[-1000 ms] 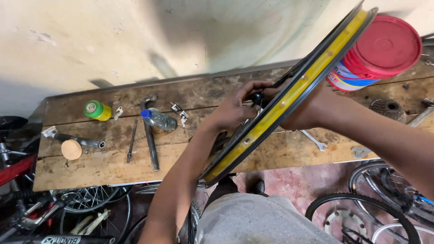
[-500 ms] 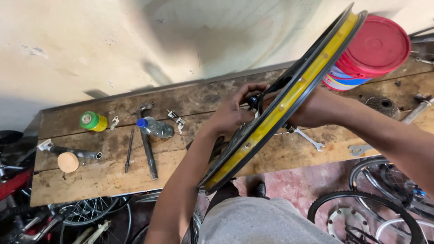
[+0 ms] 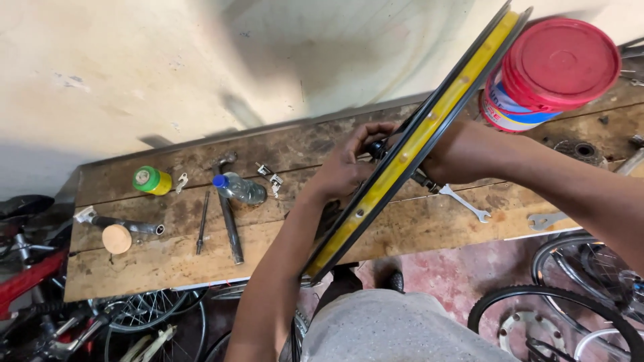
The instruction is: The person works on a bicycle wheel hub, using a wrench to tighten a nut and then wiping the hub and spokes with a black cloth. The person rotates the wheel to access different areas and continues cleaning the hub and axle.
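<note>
A bicycle wheel rim (image 3: 402,154) with a yellow inner strip stands on edge over the wooden workbench (image 3: 147,261), seen nearly edge-on. My left hand (image 3: 349,164) grips the dark hub axle on the wheel's left side. My right hand is hidden behind the rim; only its forearm (image 3: 523,167) shows, reaching to the hub from the right. A silver spanner (image 3: 466,203) lies on the bench just right of the rim.
A red-lidded bucket (image 3: 550,70) stands at the bench's back right. A hammer (image 3: 228,214), plastic bottle (image 3: 239,189), green-capped yellow can (image 3: 151,180), wooden-headed tool (image 3: 121,231) and another spanner (image 3: 547,220) lie on the bench. Bicycle wheels (image 3: 557,322) and frames crowd the floor.
The view has shifted slightly; the wheel stays upright between my hands. My left hand's fingers have shifted a little on the hub.
</note>
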